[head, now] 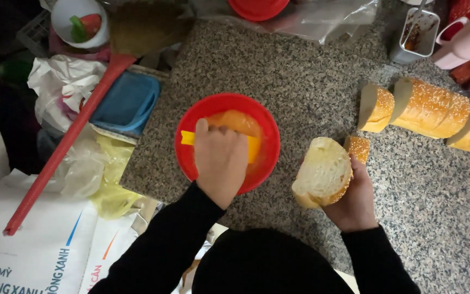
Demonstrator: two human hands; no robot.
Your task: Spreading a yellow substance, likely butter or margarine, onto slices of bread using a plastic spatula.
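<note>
Step in hand looks like loading a spreader with filling: left hand (220,161) is fisted around a yellow tool (252,147), knuckles up, wrist straight over the red bowl (270,130), black sleeve running back toward the body. The tool lies across the bowl, its ends showing either side of the fist; the working end sits in the orange spread (235,121), so can't tell how much is picked up. Right hand (354,198) grips a cut bread piece (322,171) from below and the right side, fingers wrapped on the crust, white crumb face tilted up and toward the bowl, held just beside the bowl's rim, not touching it. A small crust end (358,148) lies on the counter touching the far side of that piece. My read: next move needs the tool lifted clear of the rim and carried right to the open crumb face, with the bread held steady at that tilt. Further out on the granite counter (300,71), three more loaf sections (430,108) sit in a row, sesame crust up, well apart from the bowl. Left of the counter: blue box (126,103), red broom handle (61,147), plastic bags.
</note>
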